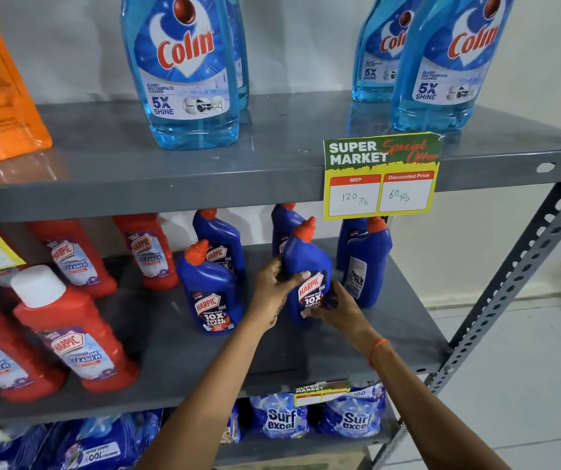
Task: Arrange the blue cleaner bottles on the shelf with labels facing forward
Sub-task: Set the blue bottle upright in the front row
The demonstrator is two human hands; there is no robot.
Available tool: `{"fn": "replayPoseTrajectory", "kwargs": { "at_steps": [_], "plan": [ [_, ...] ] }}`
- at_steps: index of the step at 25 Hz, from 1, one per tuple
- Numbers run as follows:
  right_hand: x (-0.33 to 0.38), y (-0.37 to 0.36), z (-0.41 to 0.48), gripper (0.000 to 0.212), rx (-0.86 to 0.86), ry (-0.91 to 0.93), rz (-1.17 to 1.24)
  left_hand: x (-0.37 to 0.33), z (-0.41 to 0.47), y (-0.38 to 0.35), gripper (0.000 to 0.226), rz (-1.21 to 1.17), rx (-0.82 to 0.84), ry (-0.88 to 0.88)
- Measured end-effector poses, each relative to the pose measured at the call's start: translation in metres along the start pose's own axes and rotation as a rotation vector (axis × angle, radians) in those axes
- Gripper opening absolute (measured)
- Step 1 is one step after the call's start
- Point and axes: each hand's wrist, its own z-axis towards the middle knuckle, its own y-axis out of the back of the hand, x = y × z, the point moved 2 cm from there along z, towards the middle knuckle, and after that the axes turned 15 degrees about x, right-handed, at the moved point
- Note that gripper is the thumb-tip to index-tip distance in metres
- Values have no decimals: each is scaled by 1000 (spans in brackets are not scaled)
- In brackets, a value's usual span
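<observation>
My left hand [274, 283] has its grip clamped on the upper body of a blue Harpic bottle [307, 273], thumb across the front just above the label, so I can steer its turn. My right hand [335, 308] closes its grip on the same bottle low down, fingers wrapped at the base beside the label, to steady the foot while it stands on the middle shelf [306, 351]. Held high and low like this, the bottle stays upright with its red cap up, and its label looks out toward me, nearly square to the front.

Just to its right a second blue bottle [367, 262] shows its back print, so I judge it needs turning next. To the left, a front blue bottle [213, 293] already faces forward, with another [219, 242] behind it; one more stands behind the bottle I hold, largely hidden. Further left the red cleaner bottles [72, 330] keep their own group. A price tag [380, 176] hangs from the upper shelf edge, covering some bottle tops.
</observation>
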Motion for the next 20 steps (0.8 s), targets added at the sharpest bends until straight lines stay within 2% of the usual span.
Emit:
{"fn": "replayPoseTrajectory", "kwargs": {
  "at_steps": [3, 13, 17, 20],
  "plan": [
    [-2, -3, 1, 56, -44, -16, -66, 5, -3, 6, 41, -23, 43, 23],
    [-11, -14, -5, 56, -165, -68, -166, 18, -4, 16, 47, -48, 115, 26],
    [-8, -15, -2, 60, -180, -82, -146, 22, 5, 19, 50, -11, 119, 49],
    [-7, -14, 0, 72, -159, -106, -130, 16, 2, 14, 62, 94, 107, 86]
  ]
}}
